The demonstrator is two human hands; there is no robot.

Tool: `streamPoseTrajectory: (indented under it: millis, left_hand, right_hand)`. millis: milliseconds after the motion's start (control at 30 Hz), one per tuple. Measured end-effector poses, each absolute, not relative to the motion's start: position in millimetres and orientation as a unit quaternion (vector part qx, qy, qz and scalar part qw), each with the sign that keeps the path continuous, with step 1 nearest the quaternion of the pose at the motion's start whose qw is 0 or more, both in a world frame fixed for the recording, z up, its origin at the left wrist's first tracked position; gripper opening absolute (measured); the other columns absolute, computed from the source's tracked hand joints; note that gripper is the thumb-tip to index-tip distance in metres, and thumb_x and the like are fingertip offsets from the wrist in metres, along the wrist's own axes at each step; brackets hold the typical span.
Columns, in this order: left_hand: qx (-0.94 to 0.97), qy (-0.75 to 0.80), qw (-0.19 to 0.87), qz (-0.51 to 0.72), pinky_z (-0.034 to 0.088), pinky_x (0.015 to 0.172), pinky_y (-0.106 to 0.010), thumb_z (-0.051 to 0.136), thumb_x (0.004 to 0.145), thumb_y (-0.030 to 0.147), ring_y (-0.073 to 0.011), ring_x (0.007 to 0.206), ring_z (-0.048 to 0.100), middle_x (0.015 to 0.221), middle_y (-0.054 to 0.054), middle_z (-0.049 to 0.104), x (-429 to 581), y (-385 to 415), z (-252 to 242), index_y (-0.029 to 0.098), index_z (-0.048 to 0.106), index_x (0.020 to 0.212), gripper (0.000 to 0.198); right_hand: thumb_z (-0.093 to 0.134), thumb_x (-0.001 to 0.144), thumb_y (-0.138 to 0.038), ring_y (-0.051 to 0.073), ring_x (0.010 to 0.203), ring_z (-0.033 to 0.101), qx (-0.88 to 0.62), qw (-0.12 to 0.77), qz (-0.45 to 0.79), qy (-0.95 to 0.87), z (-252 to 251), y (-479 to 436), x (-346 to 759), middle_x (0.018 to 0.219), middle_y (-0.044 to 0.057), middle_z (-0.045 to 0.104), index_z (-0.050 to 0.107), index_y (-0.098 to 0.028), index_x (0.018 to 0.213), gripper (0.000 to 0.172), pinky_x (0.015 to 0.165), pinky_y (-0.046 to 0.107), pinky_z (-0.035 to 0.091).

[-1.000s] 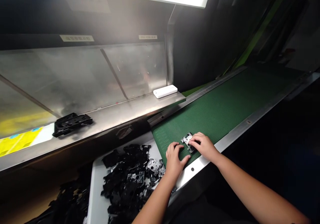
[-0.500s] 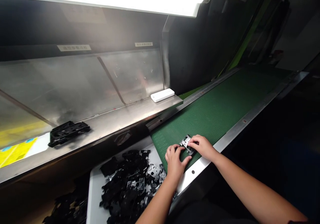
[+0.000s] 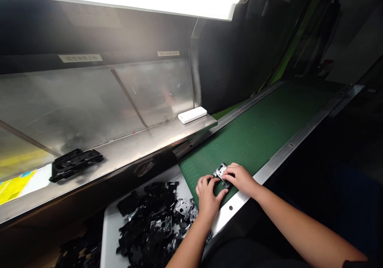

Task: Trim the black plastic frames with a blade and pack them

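Observation:
A small silver-and-black bracket-like part [image 3: 220, 170] lies on the green conveyor belt, near its close end. My left hand [image 3: 207, 195] curves round the part's near left side, fingertips at one edge and thumb at the near end, gripping it. From the right, my right hand [image 3: 241, 180] has its thumb and index finger closed together on the part's right side, partly covering it. The part's exact kind is hard to make out.
Below the belt's end, a white bin [image 3: 109, 224] holds a heap of similar black and silver parts [image 3: 149, 228]. On the metal ledge [image 3: 140, 144] are a black moulded piece [image 3: 76, 163] and a white flat box-shaped device [image 3: 192, 115]. The belt [image 3: 254, 128] has metal side rails.
The view has shifted slightly. Both hands remain at the part on the belt; the right thumb and index finger have moved slightly over it.

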State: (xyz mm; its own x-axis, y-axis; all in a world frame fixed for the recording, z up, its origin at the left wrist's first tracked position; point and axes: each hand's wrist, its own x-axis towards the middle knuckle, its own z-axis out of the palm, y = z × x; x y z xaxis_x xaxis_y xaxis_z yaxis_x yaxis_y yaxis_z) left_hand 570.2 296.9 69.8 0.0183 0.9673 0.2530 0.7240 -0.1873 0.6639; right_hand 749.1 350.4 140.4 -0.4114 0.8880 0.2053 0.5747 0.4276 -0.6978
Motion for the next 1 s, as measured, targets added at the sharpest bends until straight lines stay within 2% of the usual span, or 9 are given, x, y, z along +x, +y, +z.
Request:
streamPoseTrajectory:
  millis: [233,467,633,767,900,1000]
  left_hand:
    - [0.688,0.614,0.176,0.345,0.035,0.107,-0.053,0.078,0.078,0.042,-0.0318,0.126,0.045,0.126,-0.005,0.059,569,296,68,0.031,0.068,0.112,0.037]
    - [0.683,0.619,0.179,0.344,0.034,0.107,-0.053,0.079,0.077,0.040,-0.0316,0.127,0.044,0.127,-0.005,0.059,568,295,66,0.030,0.067,0.112,0.038]
    - [0.682,0.619,0.178,0.345,0.035,0.106,-0.053,0.078,0.078,0.041,-0.0321,0.127,0.045,0.127,-0.005,0.060,567,294,67,0.029,0.068,0.107,0.033]
    - [0.681,0.619,0.178,0.349,0.035,0.106,-0.054,0.077,0.078,0.043,-0.0330,0.127,0.047,0.126,-0.006,0.060,564,294,68,0.028,0.068,0.104,0.031]
    - [0.671,0.627,0.174,0.355,0.036,0.107,-0.053,0.076,0.077,0.042,-0.0325,0.127,0.049,0.127,-0.009,0.060,562,292,68,0.025,0.061,0.115,0.044]
    - [0.663,0.636,0.169,0.357,0.034,0.111,-0.054,0.079,0.072,0.045,-0.0348,0.132,0.047,0.137,-0.014,0.055,562,292,67,0.022,0.046,0.137,0.076]
  right_hand:
    - [0.061,0.097,-0.021,0.024,0.092,0.060,-0.398,0.234,0.196,-0.865,145,337,746,0.085,0.005,0.074,0.075,-0.021,0.085,0.019,0.089,0.039,0.043]
    - [0.061,0.097,-0.018,0.023,0.090,0.061,-0.377,0.204,0.161,-0.889,146,335,742,0.083,0.006,0.073,0.074,-0.020,0.083,0.019,0.082,0.037,0.041]
    - [0.065,0.095,-0.018,0.023,0.089,0.063,-0.377,0.236,0.166,-0.880,144,334,740,0.080,0.005,0.074,0.074,-0.020,0.080,0.017,0.082,0.036,0.043]
    - [0.066,0.095,-0.020,0.022,0.088,0.065,-0.382,0.303,0.187,-0.853,144,333,744,0.082,0.004,0.075,0.074,-0.021,0.082,0.015,0.083,0.034,0.048]
    - [0.060,0.098,-0.022,0.022,0.091,0.066,-0.413,0.386,0.197,-0.801,150,337,764,0.088,0.006,0.074,0.072,-0.020,0.088,0.016,0.083,0.035,0.052]
    - [0.059,0.098,-0.024,0.023,0.090,0.065,-0.430,0.415,0.201,-0.776,156,346,787,0.087,0.007,0.073,0.071,-0.021,0.086,0.018,0.084,0.037,0.053]
